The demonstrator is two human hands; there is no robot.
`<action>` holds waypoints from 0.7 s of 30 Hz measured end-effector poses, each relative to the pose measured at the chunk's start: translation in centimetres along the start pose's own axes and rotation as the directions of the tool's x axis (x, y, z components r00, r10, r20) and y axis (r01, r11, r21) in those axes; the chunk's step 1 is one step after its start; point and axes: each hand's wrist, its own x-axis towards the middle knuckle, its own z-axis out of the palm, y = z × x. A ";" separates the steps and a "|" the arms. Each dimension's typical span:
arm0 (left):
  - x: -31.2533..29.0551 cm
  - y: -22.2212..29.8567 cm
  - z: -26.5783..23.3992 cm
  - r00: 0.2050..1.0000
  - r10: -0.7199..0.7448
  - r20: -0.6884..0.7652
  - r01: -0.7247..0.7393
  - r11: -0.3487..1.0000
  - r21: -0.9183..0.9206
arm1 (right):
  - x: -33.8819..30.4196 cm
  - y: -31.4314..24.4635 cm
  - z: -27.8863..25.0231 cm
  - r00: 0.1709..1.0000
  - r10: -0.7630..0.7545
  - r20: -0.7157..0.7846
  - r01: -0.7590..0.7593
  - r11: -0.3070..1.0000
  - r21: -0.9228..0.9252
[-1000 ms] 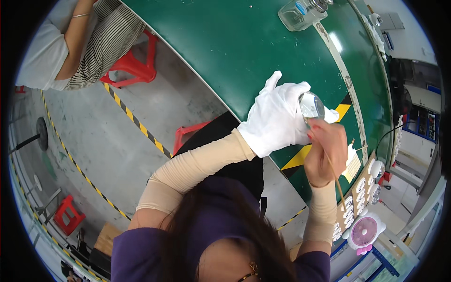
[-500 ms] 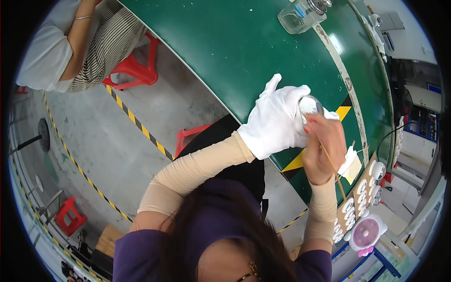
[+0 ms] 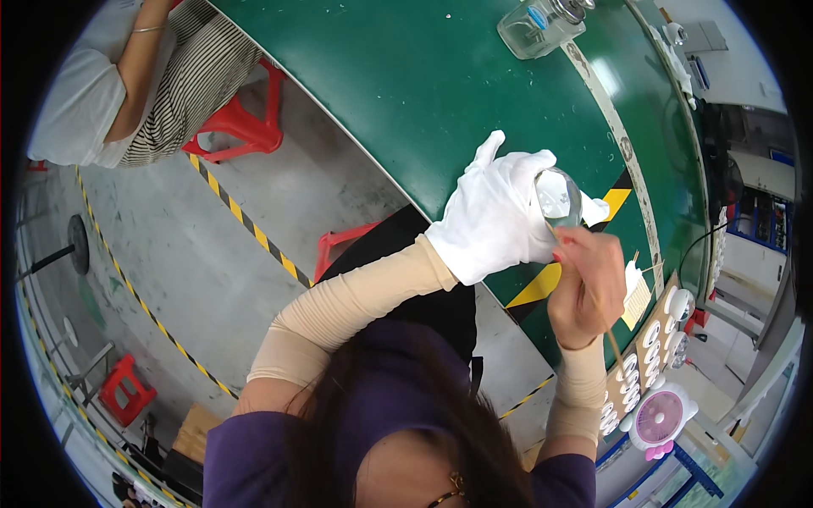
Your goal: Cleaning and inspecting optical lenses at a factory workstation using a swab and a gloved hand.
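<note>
My left hand (image 3: 491, 216), in a white glove, is closed round a clear, rounded glass piece (image 3: 559, 196) over the green table. Something white or shiny shows inside the glass, too small to make out. In my bare right hand (image 3: 586, 288) a thin wooden stick (image 3: 613, 343) is pinched between the fingers. Its upper end lies close to the lower rim of the glass; whether it touches cannot be told. The stick's other end slants down past my wrist.
Along the right edge stands a board of white round parts (image 3: 631, 377), beside a pink-and-white fan (image 3: 660, 416). Nearer lies a yellowish pad (image 3: 637, 303). A glass jar (image 3: 535, 32) stands on the far table (image 3: 406, 80). At left, a person sits on a red stool (image 3: 246, 127).
My right hand has drawn slightly down, away from the glass, uncovering more of it. The stick has moved with it. My left hand keeps its hold almost unmoved.
</note>
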 end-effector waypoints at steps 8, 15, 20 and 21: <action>-0.2 -0.3 0.3 0.999 0.044 -0.030 -0.044 0.999 0.026 | -0.7 0.6 0.5 0.996 -0.006 -0.085 0.012 0.998 0.068; -0.4 -0.7 0.4 0.997 0.081 -0.018 -0.079 0.994 0.079 | 0.0 0.9 1.7 0.990 -0.016 -0.138 0.029 0.995 0.093; -0.3 -0.4 0.3 0.998 0.062 -0.010 -0.061 0.997 0.044 | -1.2 0.5 0.5 0.992 0.040 -0.121 -0.029 0.995 0.092; -0.4 -0.4 0.4 0.998 0.062 -0.018 -0.061 0.997 0.040 | -0.9 0.5 0.8 0.992 0.045 -0.122 -0.034 0.995 0.092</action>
